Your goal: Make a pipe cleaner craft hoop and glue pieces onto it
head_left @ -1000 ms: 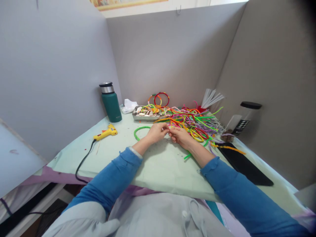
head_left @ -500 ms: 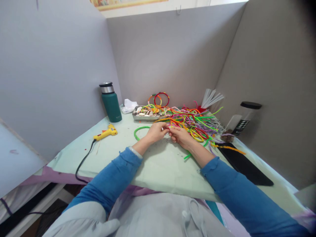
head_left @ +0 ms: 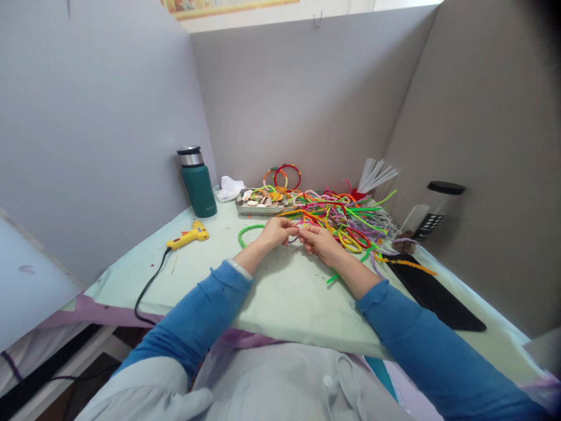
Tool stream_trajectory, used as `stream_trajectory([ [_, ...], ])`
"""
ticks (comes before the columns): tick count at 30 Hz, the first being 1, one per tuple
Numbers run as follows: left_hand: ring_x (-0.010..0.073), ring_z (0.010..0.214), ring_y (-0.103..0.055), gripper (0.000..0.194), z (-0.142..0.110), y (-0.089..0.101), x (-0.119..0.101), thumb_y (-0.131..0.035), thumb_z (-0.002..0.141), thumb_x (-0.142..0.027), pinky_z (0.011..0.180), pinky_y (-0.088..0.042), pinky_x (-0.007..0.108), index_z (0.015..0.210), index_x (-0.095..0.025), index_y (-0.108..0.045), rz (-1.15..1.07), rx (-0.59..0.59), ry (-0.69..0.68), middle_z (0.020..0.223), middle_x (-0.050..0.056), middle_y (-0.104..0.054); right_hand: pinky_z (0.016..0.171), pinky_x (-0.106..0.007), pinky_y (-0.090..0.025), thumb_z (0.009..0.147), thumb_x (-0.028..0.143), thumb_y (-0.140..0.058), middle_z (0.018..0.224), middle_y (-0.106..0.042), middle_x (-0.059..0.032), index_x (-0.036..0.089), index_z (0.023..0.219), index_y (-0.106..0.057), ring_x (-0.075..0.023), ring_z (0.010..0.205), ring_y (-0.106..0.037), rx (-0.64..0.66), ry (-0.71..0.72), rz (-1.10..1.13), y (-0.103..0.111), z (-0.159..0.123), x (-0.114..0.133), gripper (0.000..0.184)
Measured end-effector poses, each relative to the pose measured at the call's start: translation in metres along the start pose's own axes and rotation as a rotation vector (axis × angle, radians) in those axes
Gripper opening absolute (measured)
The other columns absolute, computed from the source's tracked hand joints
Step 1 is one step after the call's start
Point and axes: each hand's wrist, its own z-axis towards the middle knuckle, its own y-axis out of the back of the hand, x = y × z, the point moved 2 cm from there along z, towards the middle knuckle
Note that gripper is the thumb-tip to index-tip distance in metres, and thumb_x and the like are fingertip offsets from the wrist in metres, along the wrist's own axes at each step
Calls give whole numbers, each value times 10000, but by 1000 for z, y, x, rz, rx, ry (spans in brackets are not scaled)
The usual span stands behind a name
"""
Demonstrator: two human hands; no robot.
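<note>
My left hand and my right hand meet over the table, fingertips almost touching. Both pinch a short, thin red pipe cleaner, mostly covered by the fingers. A green ring of pipe cleaner lies just left of my left hand, partly behind it. Behind and right of my right hand spreads a tangled heap of coloured pipe cleaners. Near my right wrist a green pipe cleaner end pokes out.
A metal tray of shells stands behind, with two wrapped rings leaning on the partition. To the left are a yellow glue gun and a green bottle. Right are glue sticks, a clear jar and a black slab.
My fingertips have shifted slightly, and a little more of the red pipe cleaner shows between them. The things on the table stay where they were.
</note>
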Motion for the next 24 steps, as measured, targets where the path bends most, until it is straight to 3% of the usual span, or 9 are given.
stream_trajectory([
  [4,47,370,-421,181,-4,1,-4,-601,712,-269,395,-294,181,763,-99,-637,-206,32,92,492,-26,-527,330,-199,-240,663,387,-654,548,-509,36,174,696,-556,-46,368,-355,-54,74,-73,-1,-1,2,237],
  [10,36,384,-411,149,-3,0,-3,-614,708,-205,423,-389,204,783,-78,-640,-391,34,175,628,6,-593,329,-201,-231,672,396,-629,487,-449,71,174,725,-549,-51,353,-340,-69,129,-135,-1,-1,4,243],
  [24,32,371,-406,136,-4,1,-6,-588,711,-186,396,-343,189,760,-75,-648,-292,75,123,632,11,-606,330,-198,-227,683,409,-603,549,-496,50,174,707,-547,-45,353,-344,-73,164,-196,0,0,2,243],
])
